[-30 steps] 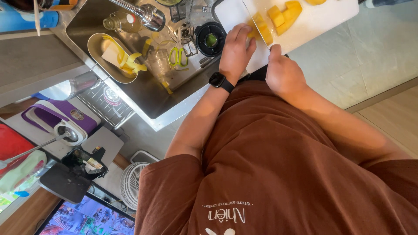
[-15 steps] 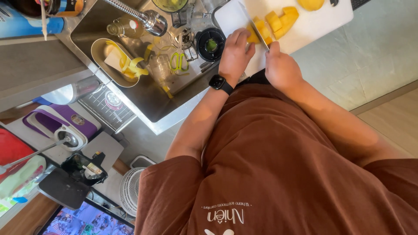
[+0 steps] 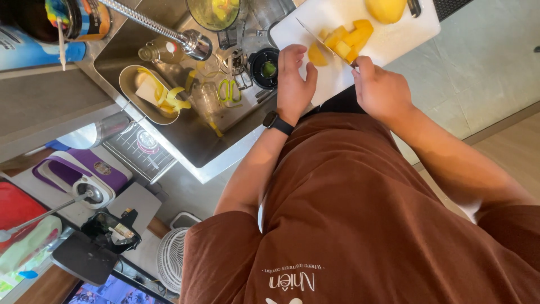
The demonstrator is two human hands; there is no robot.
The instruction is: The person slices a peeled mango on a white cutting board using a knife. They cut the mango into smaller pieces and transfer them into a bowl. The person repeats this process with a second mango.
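Presently on white board (image 3: 394, 42), upper right of bench (image 3: 478, 84): left hand (image 3: 293, 76) in narrow grip pinning yellow fruit piece (image 3: 316, 54); right hand (image 3: 382, 90) closed on knife (image 3: 315, 35), blade just beside left fingertips; cut chunks (image 3: 346, 40) touching blade, whole fruit (image 3: 385, 8) apart at far edge. Risk, judged: nicked fingers should slippery piece roll or blade drift left; chunks near board edge liable to drop. Containers: sink (image 3: 185, 135) holding metal bowl (image 3: 132, 93) with peel strips, glass, scissors, dark cup with green bit; jar above with yellowish contents, unclear.
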